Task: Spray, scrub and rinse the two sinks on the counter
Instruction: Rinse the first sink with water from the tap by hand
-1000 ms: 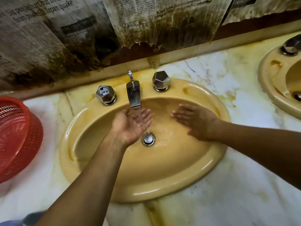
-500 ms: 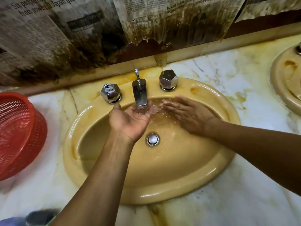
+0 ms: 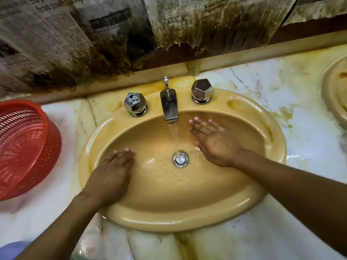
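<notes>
Inside the sink [image 3: 187, 221], left hand [image 3: 110, 177] and right hand [image 3: 216, 143] flank drain [image 3: 180, 158].

The bowl of the sink [image 3: 187, 220] is blocked on its left slope by the left hand [image 3: 110, 177], lying flat, and on its right back slope by the right hand [image 3: 216, 141], also flat. Between the 2 hands the floor around the drain [image 3: 180, 158] lies open, crossed only by the water stream [image 3: 174, 137] from the spout [image 3: 169, 106]. The spout overhangs the bowl's back, with gaps to the left knob [image 3: 135, 104] and right knob [image 3: 202, 90]; a lift rod [image 3: 166, 82] stands behind it. The bowl's front slope is free. On the counter [image 3: 309, 147], a red basket [image 3: 24, 147] crowds the sink's left side; bare wet marble runs right to the second sink [image 3: 336, 91]. Torn newspaper [image 3: 187, 21] hangs low over the ledge [image 3: 281, 46] behind.
</notes>
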Tool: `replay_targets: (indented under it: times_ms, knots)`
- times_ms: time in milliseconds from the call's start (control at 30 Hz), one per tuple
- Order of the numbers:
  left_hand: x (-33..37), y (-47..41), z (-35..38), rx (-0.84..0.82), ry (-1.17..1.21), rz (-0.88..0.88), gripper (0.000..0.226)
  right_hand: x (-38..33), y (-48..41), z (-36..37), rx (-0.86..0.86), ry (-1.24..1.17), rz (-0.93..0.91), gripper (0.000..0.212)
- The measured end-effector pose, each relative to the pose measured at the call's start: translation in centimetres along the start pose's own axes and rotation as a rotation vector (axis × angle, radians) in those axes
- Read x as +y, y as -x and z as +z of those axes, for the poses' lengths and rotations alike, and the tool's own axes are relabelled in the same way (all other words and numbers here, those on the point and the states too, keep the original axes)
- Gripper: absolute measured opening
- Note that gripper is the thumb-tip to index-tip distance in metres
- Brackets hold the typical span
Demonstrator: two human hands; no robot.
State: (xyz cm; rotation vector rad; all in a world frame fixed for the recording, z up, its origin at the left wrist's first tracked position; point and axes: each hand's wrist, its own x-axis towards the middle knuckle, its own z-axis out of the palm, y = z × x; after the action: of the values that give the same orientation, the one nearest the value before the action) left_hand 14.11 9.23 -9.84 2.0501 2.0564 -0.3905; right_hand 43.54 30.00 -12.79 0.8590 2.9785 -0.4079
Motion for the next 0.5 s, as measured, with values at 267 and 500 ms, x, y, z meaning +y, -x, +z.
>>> replay_targets:
  times_ms: [267,500]
  knots:
    - [3.7,-1.1,-1.3,-0.675,-0.208,-0.083,0.073,-9.0,-7.2,-4.1,-0.042,-2.161,0.945,0.055]
    - [3.1,1.5,-3.3,-0.688,-0.212,0.115,0.055,-9.1,-5.4,-3.8,-0.170,-2.110,1.084,0.047]
